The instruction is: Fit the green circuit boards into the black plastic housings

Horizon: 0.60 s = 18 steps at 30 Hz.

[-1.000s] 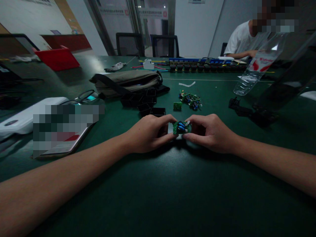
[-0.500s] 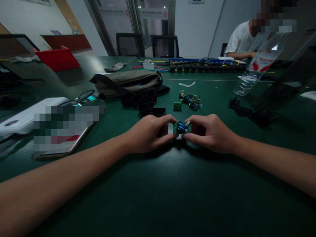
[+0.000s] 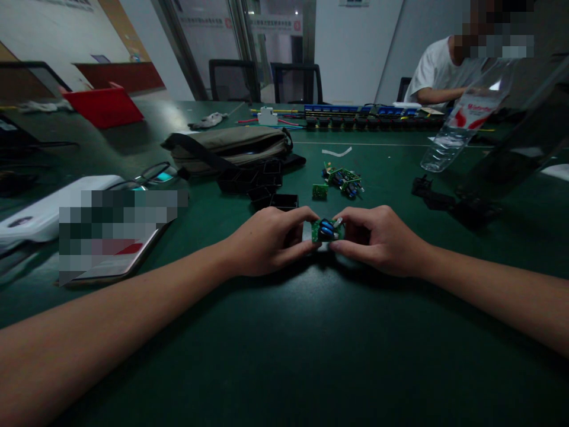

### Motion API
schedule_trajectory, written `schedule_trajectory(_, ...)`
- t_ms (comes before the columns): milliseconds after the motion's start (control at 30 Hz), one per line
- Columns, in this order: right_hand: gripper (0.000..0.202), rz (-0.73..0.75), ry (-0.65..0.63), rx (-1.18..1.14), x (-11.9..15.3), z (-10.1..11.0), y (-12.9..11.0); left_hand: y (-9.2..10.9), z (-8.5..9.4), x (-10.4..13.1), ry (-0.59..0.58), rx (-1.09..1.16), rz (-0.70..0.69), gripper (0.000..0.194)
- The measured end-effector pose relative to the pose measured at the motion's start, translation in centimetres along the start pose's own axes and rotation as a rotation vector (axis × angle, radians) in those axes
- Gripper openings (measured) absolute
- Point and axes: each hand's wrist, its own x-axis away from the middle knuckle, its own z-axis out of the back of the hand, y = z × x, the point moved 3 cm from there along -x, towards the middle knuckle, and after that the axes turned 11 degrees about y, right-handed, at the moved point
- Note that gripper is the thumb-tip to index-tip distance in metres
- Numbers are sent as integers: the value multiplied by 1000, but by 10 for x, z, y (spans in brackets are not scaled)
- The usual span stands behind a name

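A small green circuit board (image 3: 328, 229) with blue and black round components is pinched between both hands, just above the dark green table. My left hand (image 3: 278, 240) grips its left edge between thumb and fingers. On the opposite edge, my right hand (image 3: 377, 240) is closed in the same way. Beyond them lie a flat green board (image 3: 319, 191) and a small heap of populated circuit boards (image 3: 344, 179). Several black plastic boxes (image 3: 284, 201) sit just past my left hand. The undersides of my fingers are partly hidden.
A grey-green bag (image 3: 231, 151) lies behind the boxes. To the left are a phone-like slab (image 3: 128, 255), a white device (image 3: 62, 204) and glasses (image 3: 155, 174). A plastic bottle (image 3: 466, 118) stands at right. Across the table (image 3: 284, 356) sits a person (image 3: 433, 74) beside a row of blue-topped modules (image 3: 355, 115).
Both my hands and the circuit board stay in place. Across the table, the person's forearm has shifted slightly.
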Motion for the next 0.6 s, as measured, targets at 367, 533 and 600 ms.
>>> schedule_trajectory(367, 25, -2, 0, -6, 0, 0, 1, -3, -1, 0, -8, -3, -19, 22)
schedule_trajectory(533, 24, -7, 3, -5, -1, 0, 0, -3, -1, 0, -10, 0, -5, 22)
schedule_trajectory(600, 24, -11, 2, -5, -1, 0, 0, -3, -1, 0, -10, 6, -13, 23)
